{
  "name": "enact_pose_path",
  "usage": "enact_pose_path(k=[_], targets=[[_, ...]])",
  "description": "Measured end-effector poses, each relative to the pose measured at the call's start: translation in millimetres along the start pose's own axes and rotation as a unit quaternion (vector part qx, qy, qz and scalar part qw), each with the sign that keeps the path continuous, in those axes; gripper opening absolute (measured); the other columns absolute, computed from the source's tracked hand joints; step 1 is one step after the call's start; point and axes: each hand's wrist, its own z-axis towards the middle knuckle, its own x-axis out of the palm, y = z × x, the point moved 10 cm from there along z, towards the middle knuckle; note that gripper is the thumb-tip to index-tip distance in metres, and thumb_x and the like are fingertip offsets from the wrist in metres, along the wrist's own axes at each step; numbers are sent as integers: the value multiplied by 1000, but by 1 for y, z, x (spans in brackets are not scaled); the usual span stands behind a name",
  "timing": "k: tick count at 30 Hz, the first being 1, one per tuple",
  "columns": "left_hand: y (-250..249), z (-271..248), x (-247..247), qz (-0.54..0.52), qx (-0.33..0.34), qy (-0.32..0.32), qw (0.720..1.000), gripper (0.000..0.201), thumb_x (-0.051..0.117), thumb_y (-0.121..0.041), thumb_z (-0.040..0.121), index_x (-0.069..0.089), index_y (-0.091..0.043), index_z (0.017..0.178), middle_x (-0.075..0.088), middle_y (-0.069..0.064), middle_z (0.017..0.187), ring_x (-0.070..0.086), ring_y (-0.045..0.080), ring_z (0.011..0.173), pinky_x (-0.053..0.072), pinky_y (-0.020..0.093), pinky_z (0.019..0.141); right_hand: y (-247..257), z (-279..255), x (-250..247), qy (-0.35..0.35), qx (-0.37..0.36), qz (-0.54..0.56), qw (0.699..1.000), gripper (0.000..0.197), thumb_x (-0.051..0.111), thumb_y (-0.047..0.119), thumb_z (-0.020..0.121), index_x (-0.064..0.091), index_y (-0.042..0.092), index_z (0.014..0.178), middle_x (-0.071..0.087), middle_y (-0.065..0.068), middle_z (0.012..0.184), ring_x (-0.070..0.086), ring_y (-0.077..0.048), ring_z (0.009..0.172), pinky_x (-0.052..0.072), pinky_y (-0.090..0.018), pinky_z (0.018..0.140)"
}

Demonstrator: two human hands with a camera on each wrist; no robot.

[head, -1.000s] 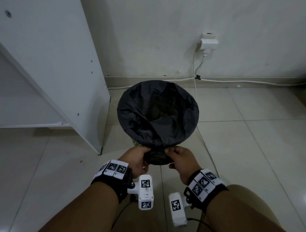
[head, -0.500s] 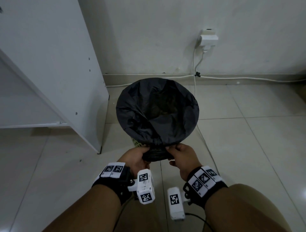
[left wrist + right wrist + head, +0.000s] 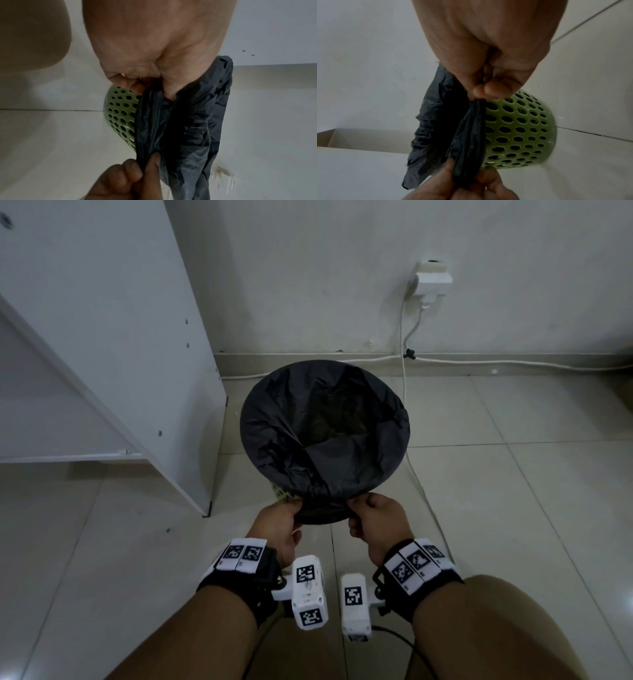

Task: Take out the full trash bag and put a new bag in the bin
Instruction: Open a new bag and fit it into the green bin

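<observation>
Both hands, left (image 3: 279,517) and right (image 3: 375,517), pinched the bag's (image 3: 325,433) gathered near hem at lower centre of the frame, equally near, the green bin (image 3: 520,129) beyond them, contents probably trash but dim.

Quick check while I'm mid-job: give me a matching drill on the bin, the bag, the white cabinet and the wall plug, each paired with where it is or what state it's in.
Column one:
1. trash bag
2. bin
3. cabinet
4. wall plug

Column two:
A. green, full of round holes
B. on the wall behind the bin, with a white cable running down
C. black, its near edge pinched by the left hand and the right hand
D. white, standing left of the bin

Pairs: 1-C, 2-A, 3-D, 4-B
</observation>
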Motion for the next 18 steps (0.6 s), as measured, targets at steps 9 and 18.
enact_pose_path(k=[9, 18], targets=[[-7, -7, -4, -6, 67, 0, 998, 24, 49, -2, 99, 60, -11, 79, 61, 6, 72, 53, 18, 65, 37, 26, 60, 17, -8, 3, 81, -135, -232, 960, 20, 52, -3, 94, 66, 7, 85, 66, -9, 77, 63, -16, 55, 57, -30, 58], [-32, -58, 9, 218, 327, 20, 920, 18, 64, -16, 95, 74, -16, 80, 72, -1, 73, 62, 4, 66, 48, 19, 64, 3, -23, 42, 124, -83, -210, 966, 32, 54, 24, 93, 68, -5, 89, 69, -24, 93, 64, -36, 88, 47, -39, 73]])
